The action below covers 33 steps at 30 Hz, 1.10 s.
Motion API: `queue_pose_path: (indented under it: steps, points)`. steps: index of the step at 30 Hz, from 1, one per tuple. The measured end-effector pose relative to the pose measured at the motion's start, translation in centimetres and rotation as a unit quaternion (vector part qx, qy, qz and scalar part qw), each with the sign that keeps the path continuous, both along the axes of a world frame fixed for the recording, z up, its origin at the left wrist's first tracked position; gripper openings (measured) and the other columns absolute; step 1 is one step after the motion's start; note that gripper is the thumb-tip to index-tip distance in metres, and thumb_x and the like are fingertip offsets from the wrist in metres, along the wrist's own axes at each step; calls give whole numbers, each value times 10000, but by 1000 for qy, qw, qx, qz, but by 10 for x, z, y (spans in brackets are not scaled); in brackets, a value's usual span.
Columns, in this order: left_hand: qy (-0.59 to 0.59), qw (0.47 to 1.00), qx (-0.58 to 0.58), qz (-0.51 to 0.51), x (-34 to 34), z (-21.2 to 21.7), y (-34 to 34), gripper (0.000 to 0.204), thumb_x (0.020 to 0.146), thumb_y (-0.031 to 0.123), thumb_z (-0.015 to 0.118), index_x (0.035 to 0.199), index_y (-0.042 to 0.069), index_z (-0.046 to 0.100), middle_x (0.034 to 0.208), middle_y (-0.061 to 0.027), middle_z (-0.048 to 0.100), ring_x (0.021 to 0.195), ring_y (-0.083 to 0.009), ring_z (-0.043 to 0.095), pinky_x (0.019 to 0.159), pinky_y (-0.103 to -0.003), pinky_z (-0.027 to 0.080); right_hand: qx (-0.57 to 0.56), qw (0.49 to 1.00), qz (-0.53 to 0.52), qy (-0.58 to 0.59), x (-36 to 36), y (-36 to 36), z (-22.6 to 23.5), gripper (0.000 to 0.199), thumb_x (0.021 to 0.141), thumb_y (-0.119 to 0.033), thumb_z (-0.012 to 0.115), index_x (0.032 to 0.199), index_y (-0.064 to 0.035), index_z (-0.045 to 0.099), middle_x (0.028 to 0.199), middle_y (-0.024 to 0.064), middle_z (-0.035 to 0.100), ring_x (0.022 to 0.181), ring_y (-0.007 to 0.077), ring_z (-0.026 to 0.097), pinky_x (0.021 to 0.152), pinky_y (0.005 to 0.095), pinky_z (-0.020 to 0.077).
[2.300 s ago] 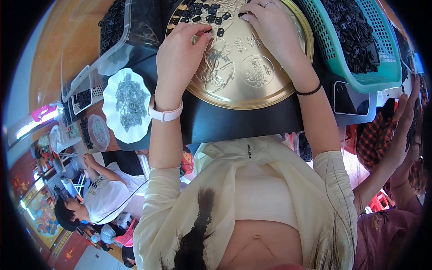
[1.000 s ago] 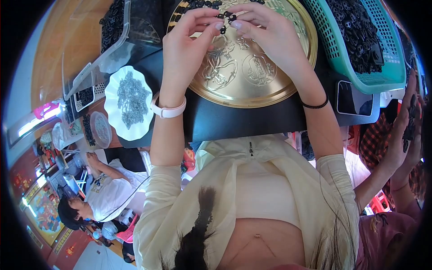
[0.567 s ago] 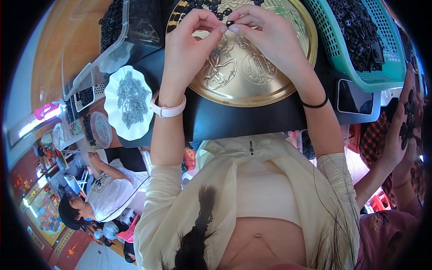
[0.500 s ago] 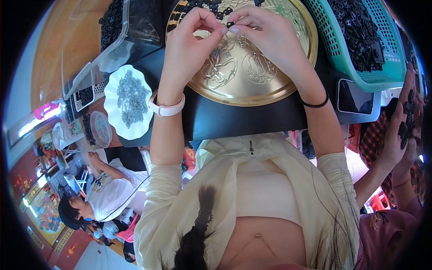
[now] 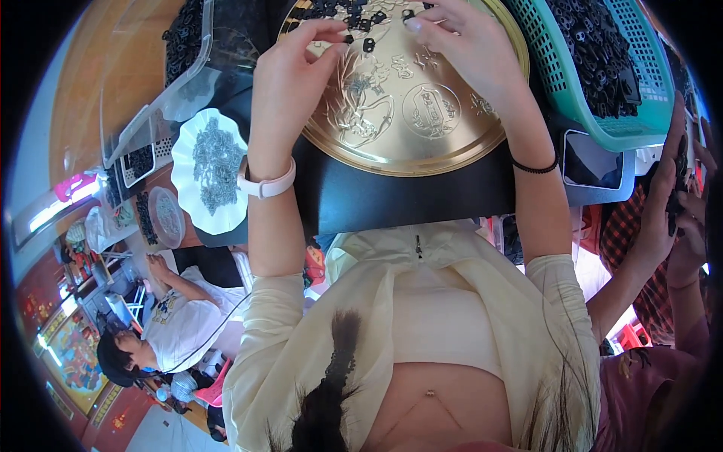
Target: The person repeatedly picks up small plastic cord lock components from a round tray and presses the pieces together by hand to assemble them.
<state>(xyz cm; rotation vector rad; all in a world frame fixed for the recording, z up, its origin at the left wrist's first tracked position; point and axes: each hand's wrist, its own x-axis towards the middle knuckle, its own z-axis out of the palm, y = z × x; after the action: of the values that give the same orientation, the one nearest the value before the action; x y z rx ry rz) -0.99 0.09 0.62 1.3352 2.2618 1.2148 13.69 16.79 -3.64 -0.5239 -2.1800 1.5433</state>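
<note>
Left hand (image 5: 290, 83): poised at upper centre of the frame, thumb and forefinger brought together on a dark piece (image 5: 348, 39); remaining fingers curled.
Right hand (image 5: 478, 60): near the upper edge, right of centre, fingers half curled; tips at a black bit (image 5: 408, 14), gripped or merely touched, cannot tell.
Gold tray (image 5: 422, 162): round, embossed, upper centre, set on the dark surface (image 5: 407, 202), below both hands.
Small black pieces (image 5: 360, 19): scattered loose over the tray's far part, partly cut off by the top of the frame.
Single piece (image 5: 368, 45): lying apart on the tray, between the hands, near the left fingertips.
Done, by judgement: spread out on the tray, with handling under way; joined or separate, too small to tell.
Left, by judgement: most of the lot; many on the tray not in hand, with further stock alongside.
Teal basket (image 5: 633, 141): upper right, heaped with black parts (image 5: 595, 56).
White scalloped dish (image 5: 183, 177): left of centre, holding a mound of silvery bits (image 5: 217, 169), untouched by either hand.
Clear box (image 5: 205, 45): upper left, holding dark parts (image 5: 183, 34).
Phone (image 5: 593, 160): right of centre, beneath the basket in the frame, set aside.
</note>
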Motion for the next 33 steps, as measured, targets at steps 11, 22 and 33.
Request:
queue_pose_path:
  steps: [11,22,33]
  points:
    - [209,971,-77,92,-12,-9,0,225,846,131,577,1057,98,645,1009,-96,621,816,-274,615,727,-332,485,-72,993,-90,22,9,8,-3,240,880,-145,571,1106,-80,617,933,32,649,750,86,590,678,209,484]
    - [262,964,-28,12,-12,11,93,174,780,113,622,932,46,674,881,-107,605,833,-296,597,737,-358,485,-111,972,-198,62,-4,4,24,269,897,-158,541,1152,-101,604,959,29,639,724,76,564,660,197,470]
    - [70,997,7,-19,-29,-17,72,260,892,249,544,1078,91,635,1020,-48,631,734,-118,582,582,-246,474,-103,975,-180,83,-7,-12,33,259,836,-127,588,1089,-105,638,837,25,620,707,91,583,625,216,463]
